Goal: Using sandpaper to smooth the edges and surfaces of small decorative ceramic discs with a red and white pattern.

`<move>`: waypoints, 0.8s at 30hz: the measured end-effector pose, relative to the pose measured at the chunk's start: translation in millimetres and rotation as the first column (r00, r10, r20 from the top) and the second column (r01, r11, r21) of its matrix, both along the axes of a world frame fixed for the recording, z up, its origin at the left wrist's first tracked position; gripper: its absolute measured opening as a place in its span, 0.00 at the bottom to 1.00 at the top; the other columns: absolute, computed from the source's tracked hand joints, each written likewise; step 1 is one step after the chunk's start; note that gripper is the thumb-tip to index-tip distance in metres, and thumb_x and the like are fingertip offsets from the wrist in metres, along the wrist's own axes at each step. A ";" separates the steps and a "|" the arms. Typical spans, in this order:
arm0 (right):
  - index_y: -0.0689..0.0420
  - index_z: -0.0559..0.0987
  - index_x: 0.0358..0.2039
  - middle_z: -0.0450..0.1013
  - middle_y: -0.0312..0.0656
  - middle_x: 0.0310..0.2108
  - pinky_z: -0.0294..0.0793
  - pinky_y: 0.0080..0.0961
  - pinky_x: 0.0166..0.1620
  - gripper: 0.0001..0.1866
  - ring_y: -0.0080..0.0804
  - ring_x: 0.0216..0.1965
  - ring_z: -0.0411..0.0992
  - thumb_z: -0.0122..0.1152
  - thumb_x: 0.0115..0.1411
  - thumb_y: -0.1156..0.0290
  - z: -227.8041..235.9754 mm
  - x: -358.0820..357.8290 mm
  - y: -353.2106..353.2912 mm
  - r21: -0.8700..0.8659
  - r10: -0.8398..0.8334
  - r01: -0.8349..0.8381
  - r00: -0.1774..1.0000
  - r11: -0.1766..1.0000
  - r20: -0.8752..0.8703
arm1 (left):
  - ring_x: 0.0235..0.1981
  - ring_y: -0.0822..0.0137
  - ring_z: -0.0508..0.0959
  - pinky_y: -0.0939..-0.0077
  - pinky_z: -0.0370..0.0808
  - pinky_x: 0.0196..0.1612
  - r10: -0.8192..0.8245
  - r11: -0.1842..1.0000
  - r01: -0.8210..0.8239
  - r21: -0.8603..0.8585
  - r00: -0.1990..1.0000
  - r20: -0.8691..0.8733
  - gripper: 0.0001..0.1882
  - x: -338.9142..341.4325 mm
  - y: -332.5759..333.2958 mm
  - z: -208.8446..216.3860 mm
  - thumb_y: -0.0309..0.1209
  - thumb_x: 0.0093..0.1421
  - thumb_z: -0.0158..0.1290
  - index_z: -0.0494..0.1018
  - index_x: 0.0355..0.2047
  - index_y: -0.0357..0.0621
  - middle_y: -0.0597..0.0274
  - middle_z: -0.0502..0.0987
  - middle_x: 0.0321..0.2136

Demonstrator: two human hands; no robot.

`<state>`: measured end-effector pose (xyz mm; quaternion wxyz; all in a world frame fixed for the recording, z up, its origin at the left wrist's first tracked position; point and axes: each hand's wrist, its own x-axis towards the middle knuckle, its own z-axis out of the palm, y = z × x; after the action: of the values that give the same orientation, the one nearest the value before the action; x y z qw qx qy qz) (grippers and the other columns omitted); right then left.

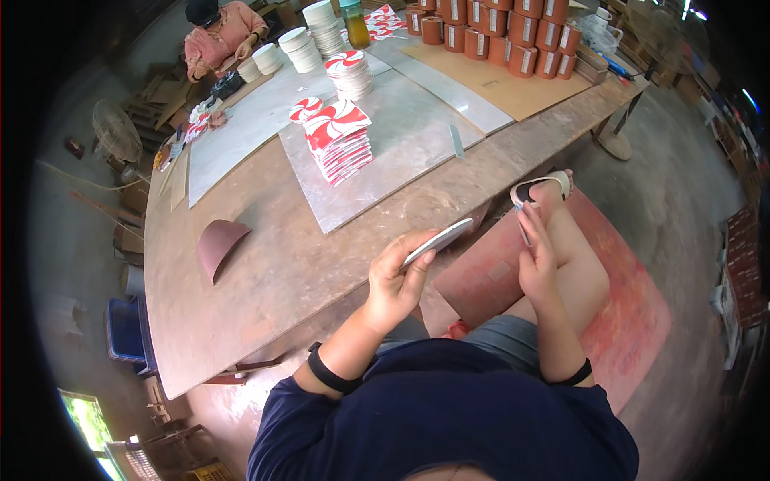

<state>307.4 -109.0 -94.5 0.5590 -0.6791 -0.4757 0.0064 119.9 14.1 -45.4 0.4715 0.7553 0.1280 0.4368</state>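
Observation:
Above my lap, my left hand (399, 270) pinches a thin white round disc (438, 241) by its edge, tilted so it shows nearly edge-on. My right hand (539, 252) is raised to the right, apart from the disc. Its fingers lie along a small, thin, pale piece (524, 228) whose kind I cannot make out. On the table, a stack of red-and-white swirl sheets (340, 144) sits beside a round swirl piece (305, 110). Behind them rises a stack of discs (350, 80) with a swirl face on top.
The wooden table (265, 305) bears a curled brownish sheet (220, 247), grey boards (265, 136) and a flat strip (456, 141). White disc stacks (299, 51), a jar of amber liquid (356, 28) and piled reddish-brown cylinders (523, 30) stand farther back. A person (220, 40) works across the table.

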 end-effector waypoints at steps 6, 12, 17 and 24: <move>0.56 0.50 0.58 0.69 0.48 0.41 0.73 0.30 0.43 0.48 0.37 0.41 0.69 0.51 0.30 0.71 63.7 -2.7 -16.4 0.325 0.402 -0.263 0.336 0.908 -0.852 | 0.40 0.68 0.72 0.77 0.68 0.44 -0.023 0.996 0.029 -0.088 0.998 0.064 0.10 -1.2 1.2 -0.3 0.21 0.56 0.50 0.69 0.39 0.36 0.56 0.73 0.38; 0.53 0.45 0.60 0.71 0.48 0.37 0.76 0.37 0.38 0.49 0.40 0.38 0.71 0.49 0.31 0.73 83.0 -17.0 -21.2 0.345 0.426 -0.321 0.232 0.882 -0.874 | 0.40 0.65 0.72 0.77 0.68 0.43 -0.017 0.995 0.006 0.099 0.995 0.102 0.09 -1.3 4.8 4.3 0.19 0.55 0.51 0.69 0.38 0.37 0.55 0.72 0.38; 0.69 0.67 0.49 0.62 0.50 0.53 0.58 0.32 0.56 0.30 0.39 0.54 0.61 0.48 0.40 0.76 57.2 -6.4 -17.7 0.366 0.555 -0.485 0.334 0.794 -0.762 | 0.36 0.62 0.76 0.75 0.70 0.41 0.051 0.961 -0.069 0.269 0.996 0.073 0.10 -2.4 9.3 4.6 0.16 0.51 0.52 0.70 0.34 0.38 0.54 0.76 0.33; 0.60 0.71 0.47 0.63 0.42 0.49 0.61 0.21 0.52 0.26 0.32 0.51 0.61 0.41 0.46 0.89 42.9 -12.0 -11.8 0.046 0.119 -0.111 0.960 0.993 -0.253 | 0.34 0.60 0.78 0.75 0.73 0.35 0.252 0.832 -0.212 0.512 0.968 -0.009 0.11 -3.4 10.4 11.9 0.14 0.48 0.53 0.69 0.30 0.40 0.55 0.77 0.32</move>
<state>295.4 -120.8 -51.6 0.6249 -0.6350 -0.4385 0.1185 116.6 24.4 -33.4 0.1946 0.8475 0.1172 0.4796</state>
